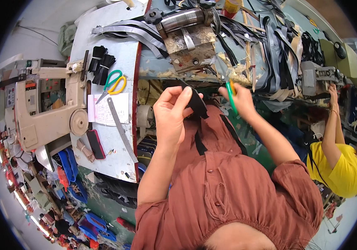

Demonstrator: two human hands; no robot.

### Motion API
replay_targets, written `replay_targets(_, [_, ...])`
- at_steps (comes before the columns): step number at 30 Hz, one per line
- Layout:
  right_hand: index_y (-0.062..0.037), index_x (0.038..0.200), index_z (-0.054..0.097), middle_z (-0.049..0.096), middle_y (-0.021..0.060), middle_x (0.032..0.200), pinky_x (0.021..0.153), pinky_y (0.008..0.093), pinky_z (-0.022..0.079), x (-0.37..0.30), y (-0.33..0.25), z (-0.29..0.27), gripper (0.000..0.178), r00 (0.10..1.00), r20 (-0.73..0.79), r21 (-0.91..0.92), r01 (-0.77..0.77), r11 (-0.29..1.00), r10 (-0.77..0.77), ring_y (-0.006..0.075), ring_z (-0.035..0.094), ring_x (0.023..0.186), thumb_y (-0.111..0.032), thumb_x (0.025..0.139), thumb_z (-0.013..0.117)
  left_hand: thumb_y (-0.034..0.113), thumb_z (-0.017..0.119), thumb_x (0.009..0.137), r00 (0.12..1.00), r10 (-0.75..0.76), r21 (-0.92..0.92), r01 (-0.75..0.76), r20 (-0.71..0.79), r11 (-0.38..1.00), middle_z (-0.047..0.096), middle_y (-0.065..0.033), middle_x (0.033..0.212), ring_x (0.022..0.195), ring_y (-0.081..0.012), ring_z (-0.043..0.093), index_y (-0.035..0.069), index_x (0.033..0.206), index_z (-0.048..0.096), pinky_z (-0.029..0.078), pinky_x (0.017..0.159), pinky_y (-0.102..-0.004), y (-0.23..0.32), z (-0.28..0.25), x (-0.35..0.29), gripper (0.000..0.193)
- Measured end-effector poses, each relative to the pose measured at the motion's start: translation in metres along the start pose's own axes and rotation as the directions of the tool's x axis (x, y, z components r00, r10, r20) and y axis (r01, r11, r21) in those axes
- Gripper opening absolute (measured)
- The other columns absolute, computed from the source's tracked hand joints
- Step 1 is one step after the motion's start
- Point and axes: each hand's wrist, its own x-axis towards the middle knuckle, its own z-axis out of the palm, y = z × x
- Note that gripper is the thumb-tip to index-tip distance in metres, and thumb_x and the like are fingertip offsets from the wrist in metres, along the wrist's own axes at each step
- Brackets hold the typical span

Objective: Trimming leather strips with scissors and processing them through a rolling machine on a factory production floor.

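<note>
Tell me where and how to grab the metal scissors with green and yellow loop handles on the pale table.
Probably take the scissors by their two handle loops, coming from the upper right, over the table's red edge: the loops face that way, while the blades point down-left onto the white paper notepad.

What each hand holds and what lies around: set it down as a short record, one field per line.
Left hand: pinches a black strip
Right hand: holds green-handled scissors
White table, at left: second scissors, notepad, metal ruler
Ahead: roller machine
Far right: co-worker in yellow top
</note>
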Motion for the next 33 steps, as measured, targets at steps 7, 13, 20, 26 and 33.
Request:
replay_targets(7, [-0.0018, 0.09, 0.067, 0.065, 0.0196, 0.087, 0.068, 0.0432, 0.051, 0.126, 0.069, -0.028, 0.037, 0.992, -0.125, -0.606, -0.059, 0.794, -0.021, 0.0345, 0.065, 0.08, -0.036, 0.075, 0.068, 0.01, 0.061, 0.087, 0.984, 0.064, -0.102, -0.082, -0.168, 0.991, 0.065, -0.012, 0.099, 0.095, -0.0271, 0.065, 0.004, 0.094, 0.061, 0.055, 0.077, -0.0365, -0.003, -0.002, 0.004, 0.009])
replay_targets(13, [-0.0028, 0.095, 0.067, 0.065, 0.0122, 0.087, 0.062, 0.0316, 0.052, 0.007, -0.116, -0.034, 0.018, 0.625, -0.232, 0.05, 0.773, 0.633, -0.745, 0.0247, 0.064, 0.072, -0.004, 0.076, 0.067, 0.013, 0.059, 0.089, 0.949, 0.151, -0.054, -0.172, -0.276, 0.984, 0.064, -0.0091, 0.096, 0.087, -0.02, 0.063, 0.001, 0.097, 0.061, 0.053, 0.072, -0.0327, -0.007, 0.013, 0.011, 0.014])
replay_targets(20, [-0.0036, 0.084, 0.061, 0.062, 0.009, 0.077, 0.056, 0.0317, 0.051, -0.008, -0.158, -0.039, 0.013, 0.537, -0.274, -0.043, 0.822, 0.568, -0.798, 0.0245, 0.062, 0.066, -0.004, 0.071, 0.064, 0.028, 0.042, 0.099, 0.914, 0.36, 0.042, -0.359, -0.19, 0.933, 0.061, -0.0126, 0.103, 0.094, -0.0177, 0.059, -0.007, 0.111, 0.056, 0.049, 0.081, -0.0312, 0.006, 0.034, -0.011, 0.039])
replay_targets(26, [-0.0037, 0.078, 0.061, 0.06, 0.0079, 0.068, 0.051, 0.0313, 0.049, -0.011, -0.171, -0.042, 0.006, 0.61, -0.256, 0.078, 0.786, 0.613, -0.75, 0.0249, 0.059, 0.056, -0.003, 0.072, 0.064, 0.025, 0.041, 0.099, 0.894, 0.432, 0.12, -0.419, -0.118, 0.9, 0.06, -0.015, 0.108, 0.099, -0.0193, 0.058, -0.009, 0.116, 0.053, 0.049, 0.086, -0.0335, 0.009, 0.027, -0.023, 0.04])
replay_targets(33, [0.0026, 0.08, 0.066, 0.065, 0.0109, 0.069, 0.053, 0.0252, 0.05, -0.013, -0.178, -0.047, 0.009, 0.749, -0.05, 0.344, 0.633, 0.693, -0.66, 0.0163, 0.064, 0.058, -0.003, 0.073, 0.064, 0.005, 0.061, 0.088, 0.962, 0.229, -0.085, -0.243, -0.148, 0.966, 0.063, -0.0021, 0.092, 0.077, -0.0052, 0.057, -0.003, 0.106, 0.064, 0.046, 0.069, -0.0182, 0.024, 0.013, -0.024, 0.02])
